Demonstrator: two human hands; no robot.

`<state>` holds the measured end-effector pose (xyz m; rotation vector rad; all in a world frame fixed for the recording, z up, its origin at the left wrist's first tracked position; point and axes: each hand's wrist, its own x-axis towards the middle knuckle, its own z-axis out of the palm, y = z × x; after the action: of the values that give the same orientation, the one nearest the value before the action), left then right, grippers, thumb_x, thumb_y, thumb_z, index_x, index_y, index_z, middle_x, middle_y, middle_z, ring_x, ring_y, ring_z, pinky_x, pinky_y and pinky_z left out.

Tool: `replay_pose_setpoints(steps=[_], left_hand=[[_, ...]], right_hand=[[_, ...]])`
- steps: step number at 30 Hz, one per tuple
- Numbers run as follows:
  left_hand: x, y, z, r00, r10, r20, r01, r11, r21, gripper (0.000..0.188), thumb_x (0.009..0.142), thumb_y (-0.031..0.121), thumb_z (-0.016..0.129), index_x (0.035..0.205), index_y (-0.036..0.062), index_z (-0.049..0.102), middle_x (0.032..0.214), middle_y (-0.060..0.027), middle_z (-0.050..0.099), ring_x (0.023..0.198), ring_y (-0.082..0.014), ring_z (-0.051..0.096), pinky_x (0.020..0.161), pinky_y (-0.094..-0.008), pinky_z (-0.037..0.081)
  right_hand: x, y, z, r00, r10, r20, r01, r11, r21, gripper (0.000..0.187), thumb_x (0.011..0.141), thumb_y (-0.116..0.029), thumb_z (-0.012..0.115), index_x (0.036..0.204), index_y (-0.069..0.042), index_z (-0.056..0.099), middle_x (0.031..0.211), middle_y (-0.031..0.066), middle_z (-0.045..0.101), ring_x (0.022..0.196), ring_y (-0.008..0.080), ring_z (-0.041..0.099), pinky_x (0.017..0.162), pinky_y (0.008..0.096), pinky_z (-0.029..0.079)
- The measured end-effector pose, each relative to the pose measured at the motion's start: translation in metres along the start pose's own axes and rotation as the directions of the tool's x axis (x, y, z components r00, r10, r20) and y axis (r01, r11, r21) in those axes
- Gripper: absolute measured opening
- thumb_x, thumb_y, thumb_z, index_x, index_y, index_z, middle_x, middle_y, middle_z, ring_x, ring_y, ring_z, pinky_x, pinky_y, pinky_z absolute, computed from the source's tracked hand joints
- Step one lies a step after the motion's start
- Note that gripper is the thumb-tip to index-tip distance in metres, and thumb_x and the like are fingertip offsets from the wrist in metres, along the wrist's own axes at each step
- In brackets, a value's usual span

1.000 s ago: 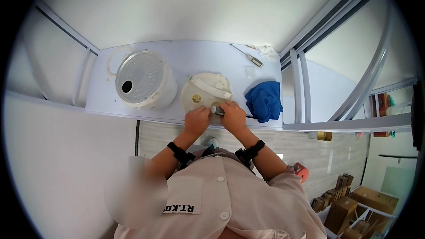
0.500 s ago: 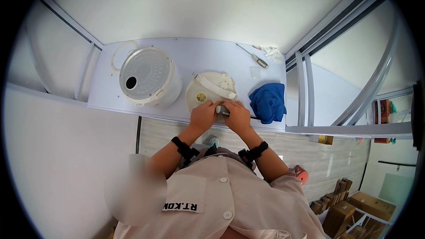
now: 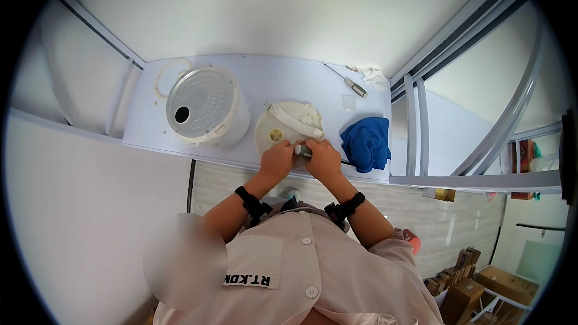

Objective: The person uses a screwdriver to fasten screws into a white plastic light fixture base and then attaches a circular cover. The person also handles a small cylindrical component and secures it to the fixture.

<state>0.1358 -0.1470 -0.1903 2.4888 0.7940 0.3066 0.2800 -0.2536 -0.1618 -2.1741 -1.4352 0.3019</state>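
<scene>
A round off-white lid (image 3: pixel 269 140) lies on the table with a white curved handle strip (image 3: pixel 295 121) and a small yellowish round vent (image 3: pixel 276 135) on it. Over its near edge my two hands meet. My right hand (image 3: pixel 323 159) is closed round the grey handle of a screwdriver (image 3: pixel 303 151), whose dark shaft shows at the right of the hand, pointing toward the blue cloth. My left hand (image 3: pixel 277 161) has its fingers bent and pinched against the lid's near side, close to the handle end. What sits between those fingertips is hidden.
A white pot-like body with a perforated metal top (image 3: pixel 208 99) stands on the left, a pale hose (image 3: pixel 161 78) behind it. A blue cloth (image 3: pixel 367 143) lies on the right. Behind it are a clear plastic piece (image 3: pixel 348 103), another screwdriver (image 3: pixel 356 88) and crumpled white tissue (image 3: pixel 374 76).
The whole view has shifted slightly, so the table's things sit a little lower in the picture. Both hands keep nearly the same hold at the lid's near edge.
</scene>
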Motion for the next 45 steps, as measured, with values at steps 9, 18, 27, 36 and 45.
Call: replay_pose_setpoints(steps=[9, 18, 27, 36, 45], left_hand=[[-0.001, 0.004, 0.0, 1.0, -0.024, 0.016, 0.024, 1.0, -0.001, 0.016, 0.095, 0.018, 0.068, 0.106, 0.0076, 0.073, 0.094, -0.0128, 0.069, 0.084, -0.0391, 0.069, 0.073, -0.0496, 0.058], [0.004, 0.008, -0.007, 1.0, -0.012, 0.009, 0.013, 0.998, -0.061, 0.016, 0.094, 0.02, 0.069, 0.095, 0.0046, 0.074, 0.087, -0.0171, 0.07, 0.081, -0.0409, 0.069, 0.072, -0.0519, 0.056], [0.003, 0.005, -0.002, 1.0, 0.011, -0.026, -0.015, 0.991, -0.136, 0.019, 0.092, 0.02, 0.073, 0.092, 0.0013, 0.073, 0.084, -0.02, 0.069, 0.08, -0.0424, 0.068, 0.071, -0.0531, 0.054], [0.01, 0.009, -0.01, 1.0, -0.008, 0.012, 0.01, 0.981, -0.196, 0.018, 0.088, 0.017, 0.076, 0.086, -0.0006, 0.073, 0.08, -0.0239, 0.069, 0.076, -0.0446, 0.068, 0.069, -0.0528, 0.053], [0.006, 0.006, -0.004, 0.999, 0.02, -0.029, -0.024, 0.989, -0.144, 0.019, 0.09, 0.019, 0.074, 0.088, 0.0004, 0.072, 0.08, -0.022, 0.069, 0.075, -0.0438, 0.067, 0.068, -0.0532, 0.054]], right_hand=[[0.0, 0.004, 0.002, 1.0, -0.011, -0.021, 0.012, 0.999, 0.045, 0.027, 0.078, -0.005, 0.07, 0.103, -0.015, 0.076, 0.105, 0.0055, 0.076, 0.1, 0.0339, 0.069, 0.079, 0.0466, 0.059], [0.003, 0.007, -0.001, 1.0, 0.012, 0.001, -0.012, 0.993, 0.116, 0.029, 0.079, -0.007, 0.071, 0.105, -0.018, 0.078, 0.102, 0.0083, 0.076, 0.1, 0.0355, 0.069, 0.079, 0.0474, 0.059], [0.004, 0.006, -0.004, 0.997, 0.061, 0.037, -0.065, 0.992, 0.106, 0.027, 0.079, -0.009, 0.073, 0.104, -0.017, 0.077, 0.103, 0.0076, 0.076, 0.102, 0.0341, 0.07, 0.08, 0.0476, 0.06], [0.003, 0.006, -0.003, 0.998, 0.052, 0.041, -0.055, 0.996, 0.064, 0.026, 0.08, -0.01, 0.073, 0.104, -0.017, 0.077, 0.103, 0.0073, 0.076, 0.102, 0.0335, 0.071, 0.079, 0.0478, 0.06], [0.003, 0.01, 0.002, 0.994, 0.091, 0.057, -0.094, 0.995, 0.044, 0.032, 0.079, -0.011, 0.075, 0.11, -0.018, 0.078, 0.104, 0.0085, 0.076, 0.101, 0.0338, 0.071, 0.08, 0.0459, 0.059]])
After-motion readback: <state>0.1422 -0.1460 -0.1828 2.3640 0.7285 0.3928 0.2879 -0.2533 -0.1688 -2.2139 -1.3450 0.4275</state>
